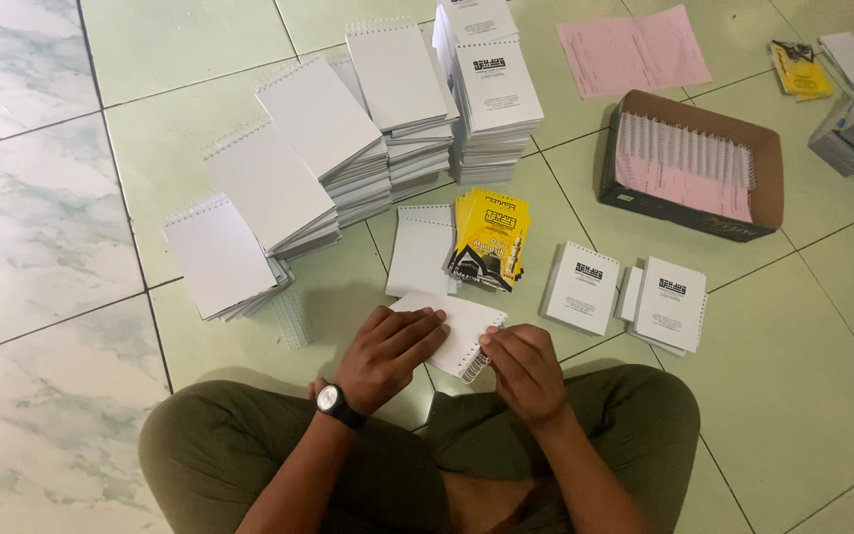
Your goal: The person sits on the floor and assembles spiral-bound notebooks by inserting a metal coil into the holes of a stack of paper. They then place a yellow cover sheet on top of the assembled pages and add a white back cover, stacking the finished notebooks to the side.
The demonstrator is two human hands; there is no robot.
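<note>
Pale green floor tiles (822,396) carry everything, with the person sitting cross-legged at the near edge in olive trousers. Both hands meet on 1 small white paper pad with a wire spiral binding (462,331), lying just in front of the knees. The left hand (387,351), a black wristwatch (331,400) at its wrist, lies flat with fingers spread across the pad's top sheet. The right hand (524,371) is curled at the pad's near right corner, fingertips pinched where the wire coil shows; whether they grip the wire itself I cannot tell.

To do this well, the flat hand should keep the sheets squared so the punched holes stay in line, while the pinching fingers work the coil evenly along the edge, not forcing it.

Beyond the pad lie a fanned bunch of yellow printed covers (491,237) and a loose white sheet (419,249). Tall stacks of bound white notepads (348,148) stand toward the far edge, 2 smaller printed pads (625,292) sit right, and a brown cardboard box of wire coils and pink paper (694,168) lies far right.
</note>
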